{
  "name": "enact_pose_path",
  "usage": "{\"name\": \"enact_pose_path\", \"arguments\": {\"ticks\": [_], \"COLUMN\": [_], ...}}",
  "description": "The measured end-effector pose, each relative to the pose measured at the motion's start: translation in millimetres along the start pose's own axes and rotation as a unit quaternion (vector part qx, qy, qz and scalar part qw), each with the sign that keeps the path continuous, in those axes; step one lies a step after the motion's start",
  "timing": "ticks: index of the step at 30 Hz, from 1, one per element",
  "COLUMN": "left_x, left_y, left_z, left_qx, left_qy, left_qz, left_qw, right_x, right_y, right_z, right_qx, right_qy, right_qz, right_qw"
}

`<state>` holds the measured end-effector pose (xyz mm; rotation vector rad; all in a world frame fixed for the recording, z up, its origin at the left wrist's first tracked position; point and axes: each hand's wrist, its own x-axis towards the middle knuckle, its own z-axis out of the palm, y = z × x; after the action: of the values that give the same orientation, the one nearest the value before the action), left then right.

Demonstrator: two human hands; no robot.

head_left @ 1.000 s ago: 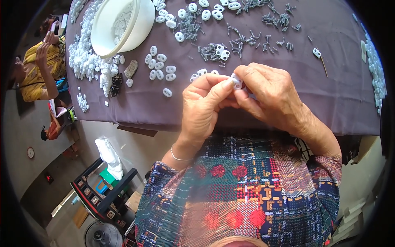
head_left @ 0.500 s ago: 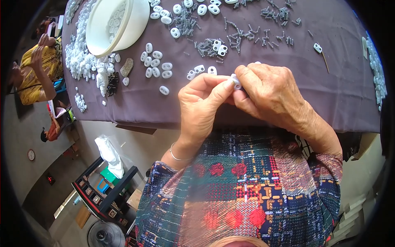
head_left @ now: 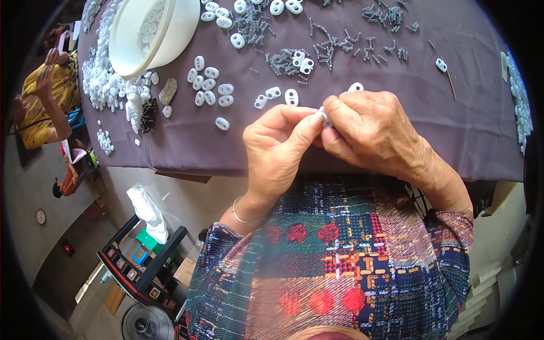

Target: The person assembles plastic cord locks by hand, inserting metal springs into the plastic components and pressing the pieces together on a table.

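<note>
Between my two hands, over the table's near edge, is a small white plastic cord lock (head_left: pixel 325 117), mostly covered by fingers. My left hand (head_left: pixel 272 150) pinches it between thumb and fingertips. From the other side, my right hand (head_left: pixel 377 127) curls closed with its thumb and bent fingers on the same piece. Just beyond my hands lie a two-holed white cord lock (head_left: pixel 291 97), a pair of angled white pieces (head_left: pixel 267 97) and another white piece (head_left: pixel 355 87). Small metal springs (head_left: pixel 280 61) lie farther off, two cord locks (head_left: pixel 303 62) among them.
A cream tub (head_left: pixel 184 34) of white parts stands at the far left beside a heap of white pieces (head_left: pixel 102 73). A loose group of white pieces (head_left: pixel 209 85) lies left of centre. At right are a thin stick (head_left: pixel 451 85) and more pale parts (head_left: pixel 518 96). Another person (head_left: pixel 48 96) sits at left.
The view has shifted slightly, so the tabletop things appear a little farther left. Both hands keep hold of the cord lock, with my right fingers covering a bit more of it.
</note>
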<state>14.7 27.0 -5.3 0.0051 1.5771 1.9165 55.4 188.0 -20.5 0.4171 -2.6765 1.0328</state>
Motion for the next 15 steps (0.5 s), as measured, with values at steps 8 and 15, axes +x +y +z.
{"name": "enact_pose_path", "arguments": {"ticks": [8,15], "left_x": [-0.1,-1.8], "left_y": [-3.7,-5.0], "left_z": [-1.7,-2.4], "left_qx": [-0.008,0.012], "left_qy": [-0.001,0.005], "left_qz": [0.022,0.031], "left_qw": [1.0,0.999], "right_x": [-0.8,-1.7], "right_y": [0.1,-1.5], "right_z": [6.2,6.5], "right_qx": [0.001,0.009], "right_qy": [0.005,0.001], "right_qz": [-0.018,-0.015], "right_qw": [1.0,1.0]}}
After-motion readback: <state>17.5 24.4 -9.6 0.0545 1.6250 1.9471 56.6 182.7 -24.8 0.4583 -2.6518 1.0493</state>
